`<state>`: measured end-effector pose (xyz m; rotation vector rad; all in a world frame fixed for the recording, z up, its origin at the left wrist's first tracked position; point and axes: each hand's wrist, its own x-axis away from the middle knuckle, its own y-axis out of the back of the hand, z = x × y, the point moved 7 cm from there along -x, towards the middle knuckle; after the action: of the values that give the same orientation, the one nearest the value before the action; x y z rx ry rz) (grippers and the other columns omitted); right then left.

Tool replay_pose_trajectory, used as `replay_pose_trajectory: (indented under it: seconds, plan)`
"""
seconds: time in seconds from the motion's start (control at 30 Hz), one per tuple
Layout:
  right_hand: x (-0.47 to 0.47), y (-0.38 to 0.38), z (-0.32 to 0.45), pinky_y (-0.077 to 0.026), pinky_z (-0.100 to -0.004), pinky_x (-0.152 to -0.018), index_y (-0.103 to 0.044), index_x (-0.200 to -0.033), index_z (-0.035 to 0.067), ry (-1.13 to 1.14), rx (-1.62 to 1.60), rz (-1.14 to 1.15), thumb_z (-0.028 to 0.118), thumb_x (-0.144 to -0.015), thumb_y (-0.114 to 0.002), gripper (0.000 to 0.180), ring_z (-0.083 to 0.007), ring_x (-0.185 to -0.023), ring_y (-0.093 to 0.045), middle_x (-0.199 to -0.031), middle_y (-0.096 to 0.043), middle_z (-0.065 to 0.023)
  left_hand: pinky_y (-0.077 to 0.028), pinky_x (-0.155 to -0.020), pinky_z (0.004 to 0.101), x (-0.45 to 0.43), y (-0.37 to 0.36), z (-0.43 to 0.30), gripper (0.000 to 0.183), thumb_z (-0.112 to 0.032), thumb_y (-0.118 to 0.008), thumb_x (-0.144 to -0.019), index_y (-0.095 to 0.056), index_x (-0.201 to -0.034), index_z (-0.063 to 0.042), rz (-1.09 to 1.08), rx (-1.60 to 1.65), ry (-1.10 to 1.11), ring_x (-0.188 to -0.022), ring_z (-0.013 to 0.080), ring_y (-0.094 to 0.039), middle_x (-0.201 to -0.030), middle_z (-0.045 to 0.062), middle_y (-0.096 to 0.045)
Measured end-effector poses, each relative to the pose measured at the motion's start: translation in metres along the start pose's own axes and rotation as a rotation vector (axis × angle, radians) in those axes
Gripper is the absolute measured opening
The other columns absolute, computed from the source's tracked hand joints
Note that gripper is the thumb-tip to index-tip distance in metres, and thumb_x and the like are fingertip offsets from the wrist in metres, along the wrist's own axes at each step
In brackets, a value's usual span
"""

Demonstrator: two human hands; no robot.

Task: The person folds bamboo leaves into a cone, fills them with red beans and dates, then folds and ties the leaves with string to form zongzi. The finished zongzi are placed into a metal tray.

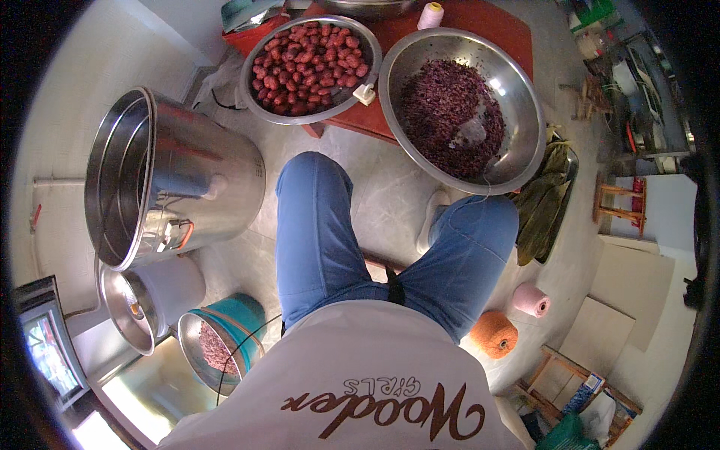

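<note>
Neither of my hands is in view. Before my knees, on a red table [365,126], stand two wide steel bowls. The left bowl [376,53] holds many dark red jujubes [309,62], with a small white plastic object [364,94] at its rim. Dark purple rice [450,112] lies in the right bowl [520,84], with a pale translucent patch showing among the grains. A thin thread [475,242] runs from that bowl's edge over my right thigh. Behind the bowls stands a cone of pale pink thread [431,16]. Long green-brown leaves [543,208] rest in a tray right of the bowl.
Left are a large steel pot [208,174], a white bucket topped by a steel basin [126,309], and a teal bucket [244,320] with a bowl of pale grains [214,346]. Pink [530,300] and orange yarn cones [495,334] stand on the floor at right, near a wooden stool [619,205].
</note>
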<state>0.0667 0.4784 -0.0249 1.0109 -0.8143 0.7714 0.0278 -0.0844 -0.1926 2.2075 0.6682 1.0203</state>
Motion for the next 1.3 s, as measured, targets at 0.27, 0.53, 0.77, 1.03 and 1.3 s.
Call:
replay_pose_trajectory:
  seconds: [0.27, 0.53, 0.77, 1.03, 1.3]
  plan:
    - [0.0, 0.002, -0.001, -0.052, -0.0371, -0.08, -0.067, -0.101, 0.004, 0.001, -0.032, -0.005, 0.019, -0.091, -0.06, 0.019, -0.0246, -0.084, -0.067, -0.09, -0.07, -0.011, -0.043, -0.061, 0.0322, 0.003, 0.001, -0.004, 0.012, -0.018, -0.064, -0.085, -0.062, -0.082, -0.006, 0.007, -0.017, 0.0, -0.067, 0.0151, -0.055, -0.071, 0.003, -0.06]
    - [0.004, 0.003, -0.007, -0.052, -0.0371, -0.081, -0.067, -0.102, 0.004, -0.009, -0.075, -0.03, 0.019, -0.092, -0.06, 0.019, -0.025, -0.085, -0.067, -0.091, -0.07, -0.0115, -0.043, -0.06, 0.0319, -0.001, -0.003, -0.009, 0.012, -0.018, -0.064, -0.085, -0.062, -0.082, -0.006, 0.008, -0.048, 0.003, -0.067, 0.0146, -0.055, -0.071, 0.003, -0.06]
    - [0.02, 0.001, -0.018, -0.052, -0.0371, -0.081, -0.067, -0.103, 0.004, -0.056, -0.122, -0.069, 0.019, -0.092, -0.06, 0.02, -0.0254, -0.085, -0.067, -0.092, -0.07, -0.0119, -0.042, -0.06, 0.0316, -0.013, -0.01, -0.01, 0.012, -0.018, -0.064, -0.085, -0.062, -0.082, -0.006, 0.006, -0.074, 0.002, -0.066, 0.0142, -0.054, -0.071, 0.002, -0.059]
    - [0.032, -0.005, -0.022, -0.052, -0.037, -0.082, -0.067, -0.103, 0.004, -0.085, -0.136, -0.092, 0.019, -0.092, -0.06, 0.02, -0.0258, -0.086, -0.067, -0.093, -0.07, -0.0123, -0.042, -0.059, 0.0312, 0.009, -0.004, 0.013, 0.012, -0.018, -0.064, -0.085, -0.062, -0.082, -0.006, 0.017, -0.021, 0.004, -0.066, 0.0137, -0.053, -0.07, 0.002, -0.059]
    - [0.036, 0.001, -0.01, -0.052, -0.037, -0.083, -0.067, -0.104, 0.004, -0.002, -0.086, -0.088, 0.019, -0.092, -0.06, 0.021, -0.0262, -0.087, -0.067, -0.094, -0.07, -0.0127, -0.041, -0.059, 0.0309, 0.171, 0.021, 0.116, 0.012, -0.018, -0.064, -0.085, -0.062, -0.081, -0.006, 0.194, 0.072, 0.123, -0.065, 0.0132, -0.053, -0.07, 0.001, -0.058]
